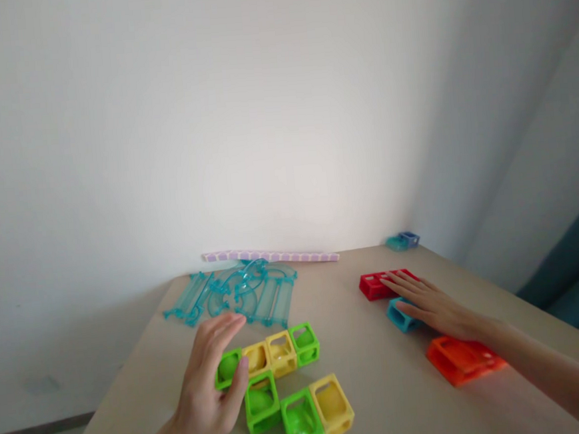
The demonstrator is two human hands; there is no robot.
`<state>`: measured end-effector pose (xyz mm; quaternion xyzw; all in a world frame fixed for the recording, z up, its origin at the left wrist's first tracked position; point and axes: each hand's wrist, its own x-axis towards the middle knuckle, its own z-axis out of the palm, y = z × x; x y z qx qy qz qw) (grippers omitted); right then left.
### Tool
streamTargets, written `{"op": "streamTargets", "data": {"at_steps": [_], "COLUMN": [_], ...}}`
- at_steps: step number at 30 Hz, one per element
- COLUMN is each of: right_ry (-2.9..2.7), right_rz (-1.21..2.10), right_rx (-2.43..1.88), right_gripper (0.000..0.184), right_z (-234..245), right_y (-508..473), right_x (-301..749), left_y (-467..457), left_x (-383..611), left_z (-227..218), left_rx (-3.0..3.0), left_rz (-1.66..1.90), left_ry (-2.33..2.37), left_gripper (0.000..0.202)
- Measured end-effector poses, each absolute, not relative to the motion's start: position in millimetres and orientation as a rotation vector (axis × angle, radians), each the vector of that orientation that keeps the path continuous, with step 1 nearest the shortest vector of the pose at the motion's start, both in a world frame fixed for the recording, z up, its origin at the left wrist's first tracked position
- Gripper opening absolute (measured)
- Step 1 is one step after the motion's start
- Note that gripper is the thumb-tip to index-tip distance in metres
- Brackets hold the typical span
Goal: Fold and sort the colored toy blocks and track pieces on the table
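Observation:
My left hand [207, 384] is raised at the left end of a row of hollow plastic cubes, its thumb and curved fingers apart. Partly behind its fingers is a green cube [228, 367]; a yellow cube [281, 353] and another green cube [304, 343] continue the row. Nearer to me are a green cube [261, 403], a brighter green one [302, 422] and a yellow one [332, 407]. My right hand [440, 309] lies flat with fingers stretched over red blocks [374, 286] and a blue block [401, 315], partly hiding both. Orange blocks [458, 359] lie beside its wrist.
Clear teal track pieces [245, 293] lie at the back left of the table [338, 320]. A long purple-and-white strip [272, 256] runs along the wall behind them. A small dark blue block [410, 239] with teal parts sits in the far right corner.

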<state>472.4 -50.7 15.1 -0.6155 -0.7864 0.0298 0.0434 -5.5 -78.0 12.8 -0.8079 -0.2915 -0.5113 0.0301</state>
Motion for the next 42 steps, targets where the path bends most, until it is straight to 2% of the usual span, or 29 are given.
{"op": "streamTargets", "data": {"at_steps": [8, 13, 19, 29, 32, 36, 39, 42], "right_ry": [-2.352, -2.361, -2.3, -2.322, -2.269, -2.145, -2.189, -2.401], "right_rz": [0.045, 0.036, -0.229, -0.122, -0.155, -0.31, -0.117, 0.162], "right_rx": [-1.971, -2.055, -1.981, -1.963, -1.939, -1.726, -1.407, -1.058], "right_gripper": [0.064, 0.064, 0.058, 0.056, 0.057, 0.055, 0.042, 0.042], "right_z": [4, 13, 7, 6, 6, 22, 40, 43], "right_y": [-57, -56, -79, -73, -74, -83, -83, -69], "right_x": [474, 461, 462, 457, 458, 424, 361, 294], "left_y": [-77, -77, -77, -76, -68, -44, -26, -19], "left_x": [-5, -5, -7, -4, -15, -40, -53, -56], "left_z": [12, 13, 12, 16, 17, 11, 4, -1], "left_rx": [-2.483, -2.51, -2.486, -2.479, -2.277, -2.052, -2.203, -2.723], "left_rz": [-1.568, -1.552, -1.589, -1.553, -1.684, -2.0, -2.122, -1.971], "left_ry": [-0.925, -0.903, -0.947, -0.926, -1.093, -1.603, -1.995, -2.181], "left_gripper": [0.058, 0.058, 0.056, 0.055, 0.04, 0.012, 0.011, 0.015]}}
